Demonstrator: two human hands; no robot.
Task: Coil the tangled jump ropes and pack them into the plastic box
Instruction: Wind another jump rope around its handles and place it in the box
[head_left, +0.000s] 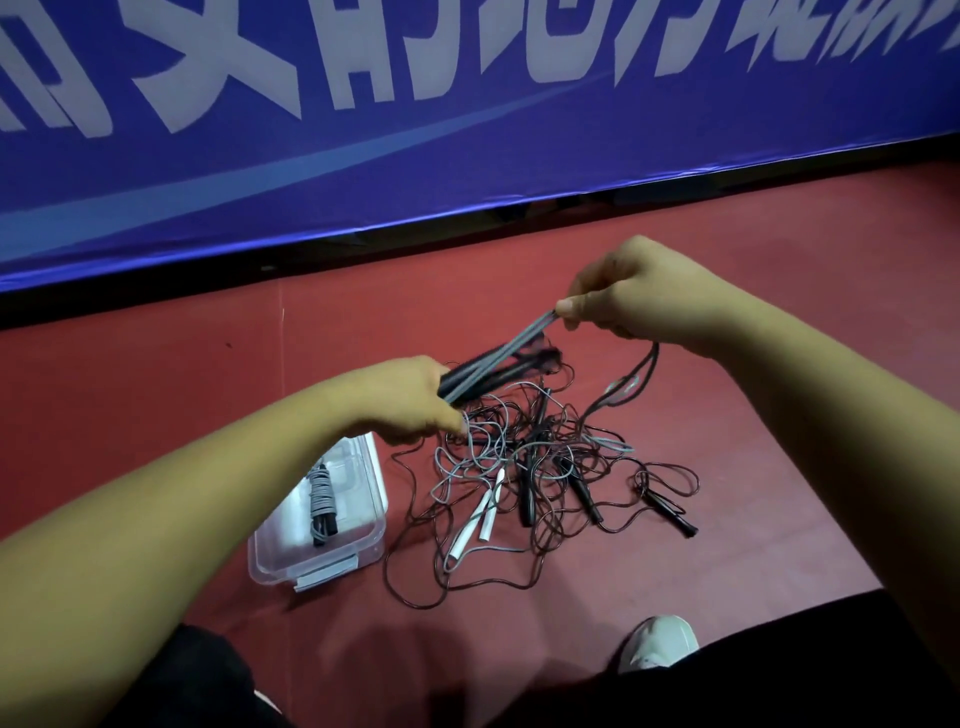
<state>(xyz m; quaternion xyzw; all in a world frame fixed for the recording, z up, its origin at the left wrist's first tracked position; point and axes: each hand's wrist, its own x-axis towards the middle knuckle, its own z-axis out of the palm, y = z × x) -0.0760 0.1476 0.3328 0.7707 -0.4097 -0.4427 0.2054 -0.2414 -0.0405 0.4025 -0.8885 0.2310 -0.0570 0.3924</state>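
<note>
Left forearm (208, 493) and right forearm (831, 415): bare along their whole visible length, as are the left hand (410, 400) and right hand (631, 291). Lower body: black, matt cloth garment (182, 675) covering both legs along the bottom edge, detail lost in shadow. Footwear: one shoe (658, 643) visible, off-white to pale grey, rounded toe, stitched panels on the upper; which foot cannot be determined

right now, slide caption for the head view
Left hand grips black handles, right hand holds grey rope taut; one coiled rope in box.
</note>
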